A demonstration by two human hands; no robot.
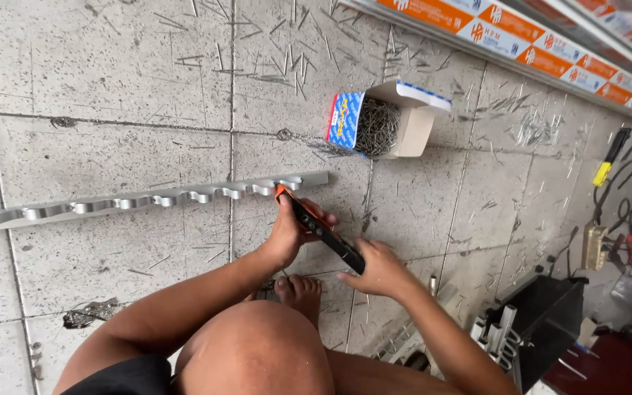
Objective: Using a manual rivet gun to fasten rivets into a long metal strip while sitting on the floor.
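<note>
Shiny bare-metal notched rail (148, 199), matt scratched stone floor tiles (111, 88), cardboard box (396, 117) of dull steel rivets (377, 126)

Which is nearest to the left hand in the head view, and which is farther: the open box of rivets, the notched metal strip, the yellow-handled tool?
From the left hand:
1. Notched metal strip, its end just above the hand, running left.
2. Open box of rivets, up and to the right on the floor.
3. Yellow-handled tool, far right by the cables.

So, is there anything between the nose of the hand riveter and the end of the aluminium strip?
Nothing visible. The hand riveter, held by both hands, has its orange nose right at the end of the notched aluminium strip.
</note>
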